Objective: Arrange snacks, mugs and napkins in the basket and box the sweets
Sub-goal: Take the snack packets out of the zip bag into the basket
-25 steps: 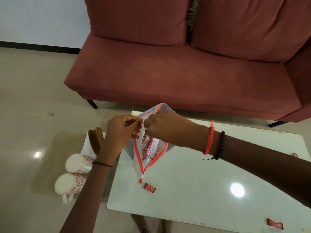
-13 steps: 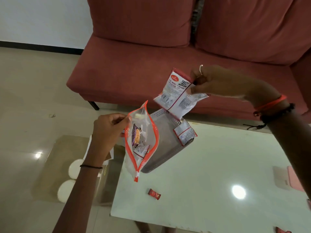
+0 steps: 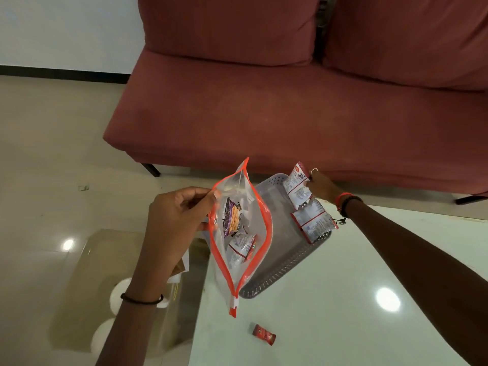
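Observation:
My left hand [image 3: 174,217] pinches the rim of a clear zip pouch with orange edging [image 3: 239,260], held open above the table's left edge. Inside it lie a purple snack packet [image 3: 232,216] and a white-red packet [image 3: 241,249]. A grey perforated basket [image 3: 280,265] stands on the white table [image 3: 330,313] behind the pouch. My right hand [image 3: 320,184] grips a white-red snack packet [image 3: 297,187] at the basket's far corner. A second white-red packet [image 3: 314,223] lies in the basket. One red wrapped sweet [image 3: 264,335] rests on the table near the front.
A red sofa [image 3: 264,114] stands close behind the table. On a lower glass surface at left sit two white mugs [image 3: 118,294], partly hidden by my left arm, and a brown-and-white item [image 3: 182,265] beside them. Tiled floor stretches to the left.
My right hand pulled a white-red packet out of the pouch, lifted it, and has now lowered it to the basket's far corner. The left hand keeps holding the pouch open.

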{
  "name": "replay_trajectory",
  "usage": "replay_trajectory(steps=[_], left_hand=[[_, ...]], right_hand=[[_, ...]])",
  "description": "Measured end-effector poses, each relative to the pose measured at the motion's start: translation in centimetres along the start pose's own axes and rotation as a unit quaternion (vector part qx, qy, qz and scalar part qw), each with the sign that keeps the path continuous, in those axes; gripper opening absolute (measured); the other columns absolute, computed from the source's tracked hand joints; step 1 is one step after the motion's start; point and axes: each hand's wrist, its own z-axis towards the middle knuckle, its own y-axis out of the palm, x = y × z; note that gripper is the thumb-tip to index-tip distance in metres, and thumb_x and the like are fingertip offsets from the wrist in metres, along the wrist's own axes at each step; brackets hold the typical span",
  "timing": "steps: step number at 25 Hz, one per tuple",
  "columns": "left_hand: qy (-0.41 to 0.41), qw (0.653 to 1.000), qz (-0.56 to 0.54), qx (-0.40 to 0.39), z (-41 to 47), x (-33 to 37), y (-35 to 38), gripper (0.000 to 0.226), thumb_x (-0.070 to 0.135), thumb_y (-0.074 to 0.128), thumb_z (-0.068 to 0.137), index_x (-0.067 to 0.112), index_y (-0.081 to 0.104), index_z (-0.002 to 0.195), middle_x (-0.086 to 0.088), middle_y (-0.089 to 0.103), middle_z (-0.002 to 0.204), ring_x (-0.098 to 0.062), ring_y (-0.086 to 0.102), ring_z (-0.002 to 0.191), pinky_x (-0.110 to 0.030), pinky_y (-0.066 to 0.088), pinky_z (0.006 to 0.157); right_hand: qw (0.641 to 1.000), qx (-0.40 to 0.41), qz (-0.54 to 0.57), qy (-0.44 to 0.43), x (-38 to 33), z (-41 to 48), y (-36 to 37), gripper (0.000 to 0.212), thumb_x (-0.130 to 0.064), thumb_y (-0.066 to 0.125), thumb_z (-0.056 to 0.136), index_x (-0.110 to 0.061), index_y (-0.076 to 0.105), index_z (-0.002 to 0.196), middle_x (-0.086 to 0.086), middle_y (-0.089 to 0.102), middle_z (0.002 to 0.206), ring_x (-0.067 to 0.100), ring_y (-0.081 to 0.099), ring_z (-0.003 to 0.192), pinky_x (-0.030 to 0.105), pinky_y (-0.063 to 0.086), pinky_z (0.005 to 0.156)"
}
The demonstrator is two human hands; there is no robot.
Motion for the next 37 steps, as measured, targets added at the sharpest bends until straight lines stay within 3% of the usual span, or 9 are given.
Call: replay_trajectory(steps=[6,17,21,23,27,30,32,34,37], left_hand=[[-0.013,1.000,-0.013,0.007,1.8,-1.8,0.1,0.009,0.021,0.067,0.081,0.030,0.067,0.077,0.028,0.067,0.055,0.006,0.067,0.059,-0.007,0.050,0.047],[-0.031,0.999,0.007,0.006,2.3,-1.8,1.0,0.005,0.022,0.065,0.082,0.022,0.068,0.086,0.014,0.067,0.073,0.011,0.065,0.059,-0.004,0.048,0.046],[-0.039,0.999,0.015,0.008,1.7,-1.3,1.1,0.004,0.024,0.066,0.081,0.025,0.069,0.085,0.014,0.069,0.074,0.008,0.067,0.061,-0.007,0.052,0.049],[-0.042,0.999,0.031,0.009,1.2,-1.1,1.4,0.008,0.025,0.066,0.082,0.022,0.070,0.087,0.012,0.069,0.074,0.003,0.069,0.062,-0.010,0.054,0.052],[-0.046,0.997,0.052,0.014,-0.3,-0.4,2.3,0.019,0.027,0.066,0.082,0.015,0.072,0.096,-0.003,0.074,0.086,-0.019,0.072,0.076,-0.040,0.061,0.074],[-0.042,0.997,0.070,0.006,-1.5,0.4,2.9,0.026,0.030,0.064,0.083,0.011,0.071,0.099,-0.008,0.075,0.092,-0.026,0.071,0.080,-0.047,0.059,0.081],[-0.043,0.996,0.080,0.002,-2.5,1.1,3.3,0.029,0.030,0.063,0.083,0.008,0.071,0.101,-0.011,0.074,0.093,-0.030,0.071,0.081,-0.048,0.058,0.081],[-0.041,0.995,0.088,0.006,-3.6,1.8,3.7,0.030,0.026,0.062,0.085,0.005,0.070,0.104,-0.015,0.074,0.096,-0.033,0.070,0.083,-0.050,0.056,0.084],[-0.030,0.993,0.116,0.021,-5.1,2.5,4.3,0.029,0.023,0.060,0.087,0.004,0.068,0.108,-0.017,0.073,0.100,-0.034,0.069,0.086,-0.051,0.055,0.086]], right_hand=[[0.999,-0.008,-0.043,0.007,2.0,4.1,3.7,0.014,-0.005,0.041,0.096,0.002,0.043,0.108,0.019,0.054,0.103,0.027,0.056,0.080,0.031,0.042,0.057],[0.976,0.063,-0.205,-0.049,1.4,3.9,2.9,0.018,-0.005,0.053,0.088,0.007,0.053,0.101,0.028,0.064,0.104,0.041,0.062,0.095,0.044,0.051,0.080],[0.982,0.112,-0.146,-0.049,-0.4,1.4,0.5,0.017,-0.006,0.047,0.091,0.008,0.055,0.097,0.026,0.065,0.100,0.039,0.063,0.093,0.043,0.052,0.081],[0.984,0.144,-0.062,-0.082,-2.8,-1.4,-1.1,0.015,-0.011,0.050,0.092,0.002,0.057,0.097,0.020,0.067,0.098,0.029,0.063,0.087,0.030,0.050,0.077],[0.939,0.208,0.045,-0.272,-9.8,-12.0,-5.1,0.012,-0.030,0.066,0.082,-0.027,0.056,0.077,-0.012,0.062,0.071,0.000,0.055,0.064,0.007,0.045,0.059],[0.886,0.019,0.039,-0.461,-13.3,-20.3,-7.9,0.009,-0.037,0.069,0.077,-0.029,0.064,0.075,-0.011,0.067,0.070,-0.005,0.063,0.066,0.003,0.046,0.059],[0.856,-0.139,-0.085,-0.490,-14.1,-22.6,-6.7,0.010,-0.025,0.066,0.084,-0.020,0.072,0.090,-0.009,0.074,0.087,0.002,0.068,0.078,0.008,0.051,0.071],[0.828,-0.176,-0.275,-0.456,-14.1,-23.2,-3.6,0.022,-0.018,0.054,0.093,-0.008,0.067,0.109,0.006,0.072,0.107,0.014,0.069,0.092,0.019,0.050,0.081],[0.743,-0.180,-0.465,-0.447,-12.9,-22.6,0.5,0.024,-0.011,0.048,0.096,-0.003,0.059,0.116,0.013,0.066,0.111,0.026,0.065,0.098,0.028,0.051,0.080]])
